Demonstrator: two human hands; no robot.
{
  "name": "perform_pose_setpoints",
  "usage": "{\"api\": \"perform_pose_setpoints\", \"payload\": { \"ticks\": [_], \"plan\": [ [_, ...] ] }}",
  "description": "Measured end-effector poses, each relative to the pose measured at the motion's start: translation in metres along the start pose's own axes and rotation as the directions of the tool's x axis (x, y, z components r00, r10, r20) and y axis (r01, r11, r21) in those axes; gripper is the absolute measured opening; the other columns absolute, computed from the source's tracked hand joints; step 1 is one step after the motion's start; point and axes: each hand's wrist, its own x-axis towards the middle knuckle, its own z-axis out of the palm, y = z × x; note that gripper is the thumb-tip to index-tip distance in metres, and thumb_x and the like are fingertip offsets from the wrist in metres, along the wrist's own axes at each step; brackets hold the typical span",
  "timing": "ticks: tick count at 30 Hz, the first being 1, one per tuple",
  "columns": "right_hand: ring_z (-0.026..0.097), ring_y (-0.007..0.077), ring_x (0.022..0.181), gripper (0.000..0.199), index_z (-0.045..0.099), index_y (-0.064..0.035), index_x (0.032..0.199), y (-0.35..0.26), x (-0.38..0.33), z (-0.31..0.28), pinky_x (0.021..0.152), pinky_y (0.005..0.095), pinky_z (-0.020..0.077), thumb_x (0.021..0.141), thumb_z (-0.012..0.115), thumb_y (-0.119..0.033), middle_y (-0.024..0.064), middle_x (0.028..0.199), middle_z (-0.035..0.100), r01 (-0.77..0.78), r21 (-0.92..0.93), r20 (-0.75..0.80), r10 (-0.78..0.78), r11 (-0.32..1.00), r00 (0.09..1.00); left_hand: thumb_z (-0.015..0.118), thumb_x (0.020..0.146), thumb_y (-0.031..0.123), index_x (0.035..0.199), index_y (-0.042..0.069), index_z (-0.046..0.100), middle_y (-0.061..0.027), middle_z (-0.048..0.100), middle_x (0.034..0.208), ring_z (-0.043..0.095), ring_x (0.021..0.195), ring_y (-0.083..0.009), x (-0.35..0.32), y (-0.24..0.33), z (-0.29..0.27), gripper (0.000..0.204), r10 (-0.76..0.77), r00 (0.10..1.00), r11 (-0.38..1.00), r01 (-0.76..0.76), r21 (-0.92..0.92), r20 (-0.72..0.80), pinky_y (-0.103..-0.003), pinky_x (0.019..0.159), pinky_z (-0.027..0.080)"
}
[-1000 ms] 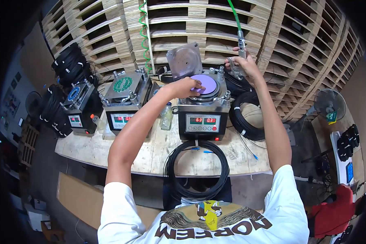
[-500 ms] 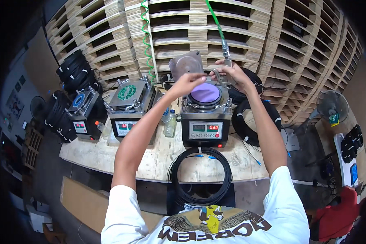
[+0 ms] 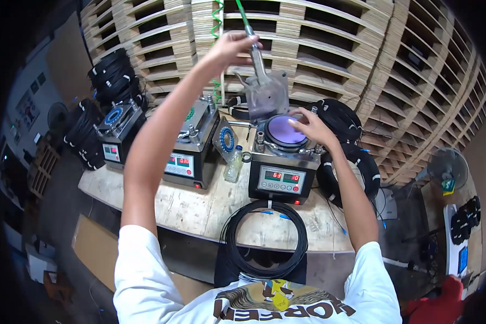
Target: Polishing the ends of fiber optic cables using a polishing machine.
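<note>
My left hand (image 3: 235, 49) is closed around a metal air blow gun (image 3: 258, 66) on a green hose, raised at the back of the bench. Its lower part is smeared by motion, in front of a tilted metal plate (image 3: 275, 100). At the right-hand polishing machine (image 3: 279, 181), my right hand (image 3: 313, 129) reaches over the round purple pad (image 3: 283, 131). The thumb rests at the pad's right edge, with the fingers apart from it. A coil of black cable (image 3: 302, 237) with blue connectors hangs over the bench's front edge, below that machine.
Two more polishing machines (image 3: 179, 164) (image 3: 112, 153) stand to the left. A clear bottle (image 3: 234, 166) and a plate with a blue ring (image 3: 225, 139) are between machines. Black cable coils (image 3: 356, 173) lie at right. Wooden pallets (image 3: 318, 32) rise behind the bench.
The blow gun has moved left and up, passing into my left hand. My right hand has come down to the purple pad. The view has shifted slightly.
</note>
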Motion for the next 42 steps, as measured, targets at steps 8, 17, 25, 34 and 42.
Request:
{"api": "perform_pose_setpoints", "payload": {
  "ticks": [8,17,25,34,42],
  "plan": [
    [0.057,0.0269,0.08,0.017,0.064,-0.0064,0.107,0.051,-0.005,0.009,0.078,0.0393,0.0457,0.092,0.055,-0.01,0.0144,0.083,0.061,0.046,-0.373,-0.436,-0.219,0.927,0.873,0.07,0.092,0.028,0.107,0.004,0.066,-0.0051,0.07,0.096,0.063,0.085,-0.0176,0.087,-0.057,-0.108,0.028,-0.105,0.915,0.944,0.215,0.251,-0.389,-0.039,0.074,0.056],
    [0.058,0.0274,0.077,0.017,0.064,-0.0027,0.104,0.046,-0.007,0.015,0.075,0.0384,0.0471,0.091,0.053,-0.007,0.0162,0.084,0.062,0.023,-0.337,-0.414,-0.17,0.941,0.894,0.074,0.084,0.023,0.097,0.002,0.072,-0.0088,0.068,0.091,0.062,0.081,-0.02,0.099,-0.142,-0.141,0.025,-0.192,0.8,0.908,0.364,0.205,-0.569,-0.038,0.067,0.052],
    [0.06,0.0174,0.068,0.018,0.066,-0.0044,0.103,0.058,-0.001,0.003,0.063,0.0324,0.047,0.092,0.052,-0.008,0.0144,0.078,0.063,0.077,-0.295,-0.414,-0.2,0.952,0.888,0.064,0.079,0.021,0.11,0.002,0.071,-0.014,0.071,0.087,0.068,0.077,-0.0226,0.007,-0.155,-0.073,0.037,0.092,0.906,0.862,0.135,0.489,-0.413,-0.036,0.072,0.054],
    [0.061,0.0172,0.068,0.02,0.067,-0.0032,0.104,0.048,-0.001,0.016,0.066,0.0311,0.048,0.09,0.054,-0.009,0.011,0.074,0.064,0.034,-0.293,-0.423,-0.161,0.956,0.892,0.07,0.085,0.036,0.109,0.003,0.071,-0.0236,0.069,0.105,0.069,0.098,-0.0346,-0.168,-0.232,0.03,0.041,-0.531,0.838,0.438,0.145,0.887,0.126,-0.043,0.085,0.056],
    [0.062,0.019,0.064,0.019,0.068,-0.0049,0.102,0.064,-0.001,0.008,0.063,0.0335,0.0491,0.088,0.056,-0.009,0.0122,0.071,0.064,0.054,-0.298,-0.443,-0.189,0.953,0.877,0.082,0.075,0.027,0.118,-0.002,0.057,-0.0256,0.065,0.117,0.063,0.111,-0.0399,-0.214,-0.323,0.058,0.058,-0.467,0.863,0.45,0.418,0.789,-0.191,-0.047,0.094,0.052]
  ]
}}
